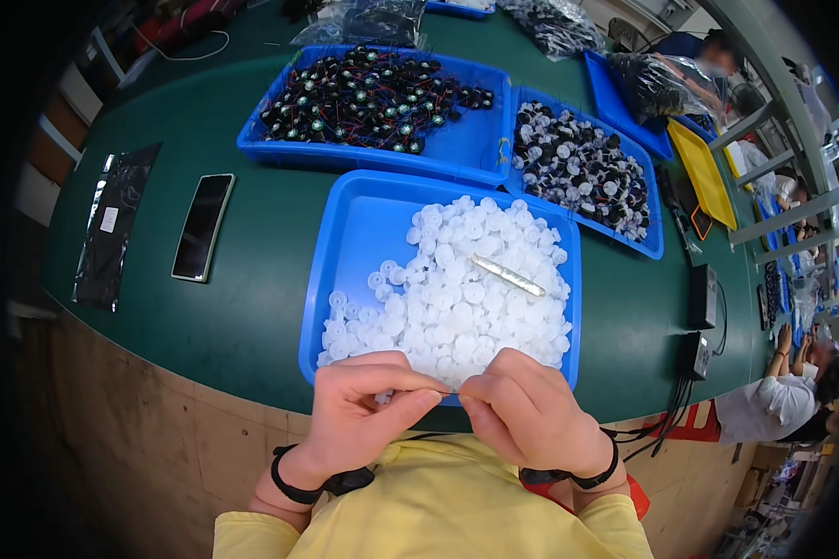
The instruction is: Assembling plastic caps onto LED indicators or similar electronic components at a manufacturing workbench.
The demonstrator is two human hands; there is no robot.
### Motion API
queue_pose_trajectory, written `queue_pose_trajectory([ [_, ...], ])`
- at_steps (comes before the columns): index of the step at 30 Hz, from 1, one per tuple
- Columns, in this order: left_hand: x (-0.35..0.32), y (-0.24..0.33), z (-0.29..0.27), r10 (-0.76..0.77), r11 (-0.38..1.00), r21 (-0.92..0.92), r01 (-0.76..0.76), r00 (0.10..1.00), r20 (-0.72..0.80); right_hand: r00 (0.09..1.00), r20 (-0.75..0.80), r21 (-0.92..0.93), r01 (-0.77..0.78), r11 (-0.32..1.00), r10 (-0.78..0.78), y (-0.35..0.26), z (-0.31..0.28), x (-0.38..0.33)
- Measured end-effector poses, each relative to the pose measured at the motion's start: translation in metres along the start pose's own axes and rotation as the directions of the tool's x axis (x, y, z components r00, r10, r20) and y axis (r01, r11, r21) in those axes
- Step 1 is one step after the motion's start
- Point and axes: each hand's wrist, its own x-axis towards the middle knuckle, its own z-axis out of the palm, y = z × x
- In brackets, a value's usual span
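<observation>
The green bench [261,307] carries plenty here: a front blue tray [364,224] at the near edge, a second blue tray [471,144] just behind, a third blue tray [655,235] angled off right, a phone [203,228] out left beside a flat black bag [116,247], and a black box [704,296] near the right edge!

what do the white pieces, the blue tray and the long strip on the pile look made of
White pieces: probably plastic, satiny; milky and slightly see-through.
Blue tray: likely plastic, smooth; rounded, moulded-looking corners.
Long strip: perhaps metal or foil; silvery, with bright glints.
</observation>
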Motion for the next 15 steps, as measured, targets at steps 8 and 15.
queue_pose_trajectory([
  [8,-0.005,0.004,0.005,0.140,0.984,0.133,-0.121,0.980,-0.143,0.987,-0.127,-0.089,0.090,0.992,-0.101,0.001,0.004,0.002],
  [15,0.005,0.000,-0.004,-0.316,0.656,-0.697,0.290,0.944,0.095,0.968,-0.248,0.010,-0.048,0.999,0.049,-0.001,-0.006,0.001],
])
